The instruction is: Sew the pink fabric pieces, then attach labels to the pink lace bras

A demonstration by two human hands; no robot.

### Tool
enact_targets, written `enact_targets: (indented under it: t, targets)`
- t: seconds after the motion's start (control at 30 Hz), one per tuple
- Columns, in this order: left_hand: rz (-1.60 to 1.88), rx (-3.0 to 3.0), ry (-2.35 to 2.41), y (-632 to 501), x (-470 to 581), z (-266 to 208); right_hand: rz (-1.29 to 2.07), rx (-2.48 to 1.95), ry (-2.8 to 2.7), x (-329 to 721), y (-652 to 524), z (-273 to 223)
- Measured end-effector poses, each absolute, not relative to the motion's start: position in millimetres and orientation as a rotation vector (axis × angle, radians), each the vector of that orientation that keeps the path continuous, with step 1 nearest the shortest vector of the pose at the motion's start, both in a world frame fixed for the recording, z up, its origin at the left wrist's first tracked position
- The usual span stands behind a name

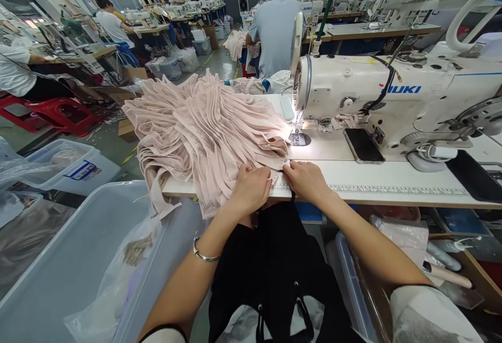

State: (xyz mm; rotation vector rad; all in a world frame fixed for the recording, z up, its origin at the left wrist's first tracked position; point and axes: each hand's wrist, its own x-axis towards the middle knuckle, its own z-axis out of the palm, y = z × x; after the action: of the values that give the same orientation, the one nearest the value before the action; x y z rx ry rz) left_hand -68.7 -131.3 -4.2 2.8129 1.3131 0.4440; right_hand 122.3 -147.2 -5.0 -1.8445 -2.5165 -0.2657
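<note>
Pink cloth (212,128), a heap of many layered pieces, lies to the left of the sewing machine (345,84), which serves as the reference for all places. Farthest left of the machine, and lower than it, stands a plastic tub (90,228) with a clear bag (113,285) inside. Next comes the heap, its folds running toward the machine and its near edge hanging over the front of the worktable (372,173). On the near left side of the machine, the left hand (251,189) rests at the front right corner of the heap, fingers curled inward against the cloth. Just beside it, in front of the machine's lit needle area (297,138), the right hand (306,178) has its fingers drawn together, bent toward the left hand. What either set of fingertips pinches, if anything, cannot be told. Under the machine's arm lies a phone (364,145). Step in hand, as judged from the posture: arranging a cloth edge short of the needle, with no cloth clearly under it. A next move would call for a single layer, separated and kept flat and square to the machine.
</note>
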Motion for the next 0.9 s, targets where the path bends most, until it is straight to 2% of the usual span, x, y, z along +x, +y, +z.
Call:
enact_targets:
  t: [0.23,0.47,0.73,0.9]
  targets:
    - [0.275,2.909,1.423,-116.2,-49.7,-7.1,-0.225,-1.977,-2.405,123.4,-150.7,1.9]
    - [0.520,3.052,1.191,-128.3,-77.1,-3.5,-0.247,-1.968,-2.375,130.3,-159.6,3.5]
    - [0.389,2.960,1.238,-126.7,-81.7,-3.1,-0.211,-1.828,-2.549,107.6,-154.7,1.5]
    - [0.333,2.977,1.349,-115.0,-68.3,-6.3,-0.153,-1.949,-2.490,109.2,-153.2,3.3]
